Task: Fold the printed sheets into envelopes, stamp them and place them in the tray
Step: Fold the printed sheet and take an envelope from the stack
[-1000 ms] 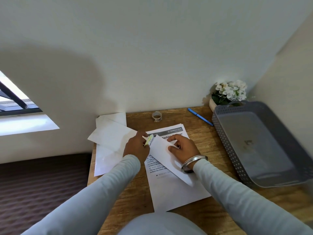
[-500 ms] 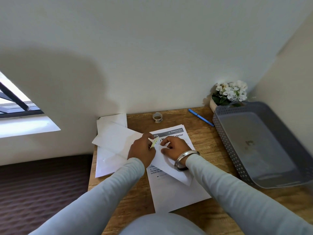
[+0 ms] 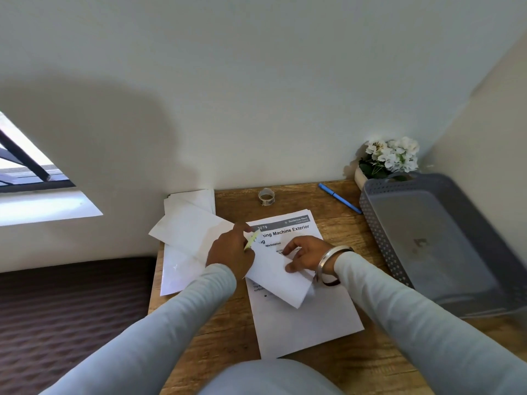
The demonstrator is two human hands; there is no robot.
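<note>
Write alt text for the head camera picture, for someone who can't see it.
The right hand holds a white envelope while the left hand pinches a pale yellow strip at its end, over a stack of printed sheets on a wooden desk. Spare envelopes lie to the left, a grey tray to the right.

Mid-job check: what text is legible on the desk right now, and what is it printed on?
"3079": header band of the printed sheet.
"Dexterous Hand": same band, right end.
"hing Machine Exterior": heading, start hidden behind left hand.
"Workstation": subheading.
Body lines, tray mark: too small to read.
</note>
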